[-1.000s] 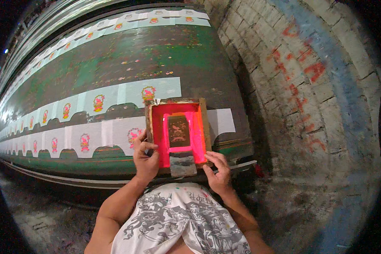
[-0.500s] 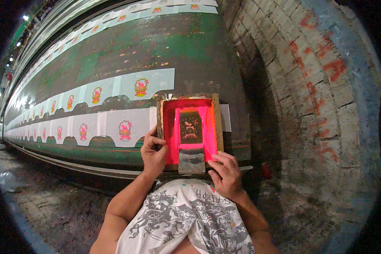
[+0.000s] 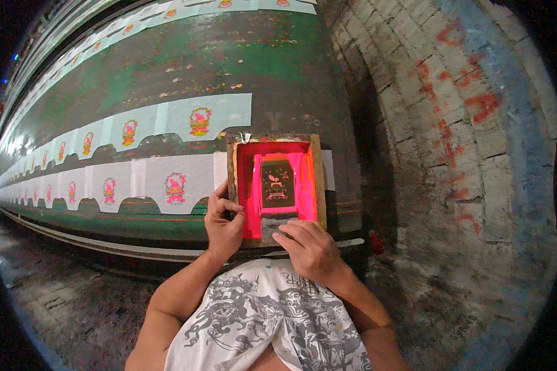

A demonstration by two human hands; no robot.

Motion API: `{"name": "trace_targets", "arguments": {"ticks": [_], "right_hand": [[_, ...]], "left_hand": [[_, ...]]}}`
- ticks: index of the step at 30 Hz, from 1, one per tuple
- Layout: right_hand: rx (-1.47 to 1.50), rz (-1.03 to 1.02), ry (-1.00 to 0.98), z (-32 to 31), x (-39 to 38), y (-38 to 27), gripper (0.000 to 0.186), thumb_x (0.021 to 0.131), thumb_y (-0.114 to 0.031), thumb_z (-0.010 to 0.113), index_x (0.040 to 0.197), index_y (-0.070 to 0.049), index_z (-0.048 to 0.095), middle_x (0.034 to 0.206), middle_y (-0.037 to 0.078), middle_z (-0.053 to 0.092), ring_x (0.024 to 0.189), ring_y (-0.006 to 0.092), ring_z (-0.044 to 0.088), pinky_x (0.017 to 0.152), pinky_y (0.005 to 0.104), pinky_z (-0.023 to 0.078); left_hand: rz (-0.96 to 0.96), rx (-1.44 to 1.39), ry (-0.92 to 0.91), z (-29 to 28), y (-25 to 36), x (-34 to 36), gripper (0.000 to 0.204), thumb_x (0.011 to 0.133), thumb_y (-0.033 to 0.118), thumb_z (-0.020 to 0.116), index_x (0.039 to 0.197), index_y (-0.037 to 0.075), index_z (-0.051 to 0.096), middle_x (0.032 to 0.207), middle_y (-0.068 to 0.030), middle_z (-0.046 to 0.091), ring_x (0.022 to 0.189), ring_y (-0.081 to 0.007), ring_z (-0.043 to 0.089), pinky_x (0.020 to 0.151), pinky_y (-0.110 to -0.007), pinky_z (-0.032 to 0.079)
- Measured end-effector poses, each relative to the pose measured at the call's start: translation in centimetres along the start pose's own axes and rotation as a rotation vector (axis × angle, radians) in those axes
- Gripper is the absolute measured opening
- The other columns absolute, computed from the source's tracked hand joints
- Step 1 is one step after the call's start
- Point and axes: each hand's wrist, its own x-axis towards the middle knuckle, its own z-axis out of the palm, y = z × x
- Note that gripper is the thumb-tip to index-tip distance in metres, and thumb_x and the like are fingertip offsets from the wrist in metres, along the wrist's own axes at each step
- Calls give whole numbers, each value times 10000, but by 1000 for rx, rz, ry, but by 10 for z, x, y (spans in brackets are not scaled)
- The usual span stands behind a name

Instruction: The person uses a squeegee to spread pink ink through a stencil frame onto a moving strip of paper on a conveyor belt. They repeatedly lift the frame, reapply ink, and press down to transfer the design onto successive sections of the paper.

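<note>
A small wooden screen frame lies over the near row of white fabric pieces. Bright pink ink coats its inside around a dark patterned mesh. My left hand grips the frame's left side, fingers curled. My right hand has its fingers closed on a grey squeegee at the bottom of the frame. Pink printed motifs show on the pieces to the left of the frame.
The long green, ink-stained table carries further rows of printed pale pieces, with a metal rail along its near edge. A block wall with red paint marks stands at the right, above a dark, stained floor.
My right hand has moved left from the frame's right corner onto the grey squeegee. The frame and my left hand sit a little higher and farther right in the picture than a second ago.
</note>
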Motion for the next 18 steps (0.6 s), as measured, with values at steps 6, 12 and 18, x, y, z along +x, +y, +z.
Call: {"name": "trace_targets", "arguments": {"ticks": [6,12,18], "right_hand": [[-31,40,-106,-10,15,-12,325,907,-23,712,1220,-30,800,1203,131,755,1129,349,740,1032,463,602],[115,64,-291,-39,44,27,338,892,11,717,1224,-16,777,1167,177,777,1107,404,742,1007,501,605],[76,-56,-84,-19,107,75,343,930,-26,671,1261,-22,761,1122,203,776,1112,417,749,1013,522,600]], "left_hand": [[-5,131,-23,0,1,0,148,844,-84,718,920,41,731,1656,-276,558,1539,-378,557,1260,-455,431],[-17,140,-11,-1,0,-2,220,874,-56,752,1078,26,759,1666,-260,554,1529,-357,567,1238,-444,458],[-116,-153,62,1,-8,-1,278,975,-76,729,1238,12,730,1687,-239,541,1513,-302,585,1249,-429,459]]}}
